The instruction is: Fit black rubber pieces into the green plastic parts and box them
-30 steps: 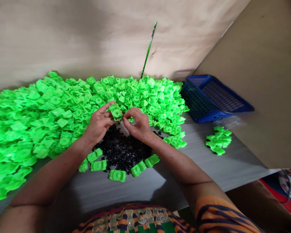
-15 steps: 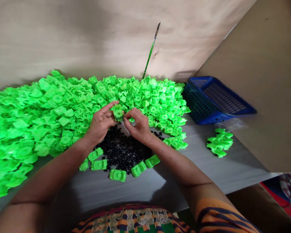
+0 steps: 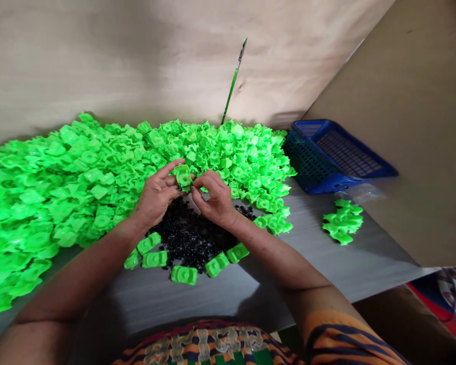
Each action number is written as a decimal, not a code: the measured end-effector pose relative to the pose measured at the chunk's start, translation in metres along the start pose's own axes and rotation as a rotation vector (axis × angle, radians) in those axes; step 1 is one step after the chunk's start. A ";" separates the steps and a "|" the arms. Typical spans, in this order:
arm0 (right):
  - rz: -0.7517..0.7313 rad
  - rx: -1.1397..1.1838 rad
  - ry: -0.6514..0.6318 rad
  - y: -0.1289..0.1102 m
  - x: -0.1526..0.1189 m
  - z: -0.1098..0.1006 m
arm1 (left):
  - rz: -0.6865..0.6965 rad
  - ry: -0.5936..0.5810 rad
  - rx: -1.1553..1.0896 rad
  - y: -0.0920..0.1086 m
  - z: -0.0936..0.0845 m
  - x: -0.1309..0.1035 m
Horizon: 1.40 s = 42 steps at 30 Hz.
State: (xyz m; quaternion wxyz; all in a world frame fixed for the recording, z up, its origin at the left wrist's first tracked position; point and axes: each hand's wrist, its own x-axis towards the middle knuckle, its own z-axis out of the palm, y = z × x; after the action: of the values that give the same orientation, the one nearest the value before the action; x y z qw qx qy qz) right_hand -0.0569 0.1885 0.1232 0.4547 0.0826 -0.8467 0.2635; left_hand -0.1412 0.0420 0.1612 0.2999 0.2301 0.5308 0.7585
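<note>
Between the fingers of my left hand [image 3: 155, 196] is a bright green plastic piece [image 3: 184, 176], shaped like a small car body, its hollow side facing me. My right hand [image 3: 216, 198] pinches at its lower right edge, thumb against forefinger. A thin dark part [image 3: 185, 188] shows along that edge, its right end at the right fingertips; its exact shape is too small to make out. Under both hands lies a heap of small black plastic parts [image 3: 190, 238]. Several green pieces [image 3: 184, 275] lie with their closed side up along the near edge of that heap.
A large pile of green pieces [image 3: 79, 177] covers the left and back of the grey table [image 3: 167, 309]. A thin green-handled brush [image 3: 232, 86] stands up behind it. At right are a tilted blue basket [image 3: 315, 167], clear plastic [image 3: 365, 192] and a small green cluster [image 3: 343, 221].
Both hands hold nearly the same pose at the green piece, with only slight finger movement. The whole view has shifted a little.
</note>
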 end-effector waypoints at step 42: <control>0.010 -0.031 -0.007 0.008 -0.004 0.004 | 0.107 -0.007 0.136 -0.013 -0.009 0.003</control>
State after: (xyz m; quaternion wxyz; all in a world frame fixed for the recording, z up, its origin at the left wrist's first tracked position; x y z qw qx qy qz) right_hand -0.0606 0.1928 0.1154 0.4516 0.0725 -0.8527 0.2523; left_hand -0.1466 0.0415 0.1455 0.2446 0.2809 0.5669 0.7348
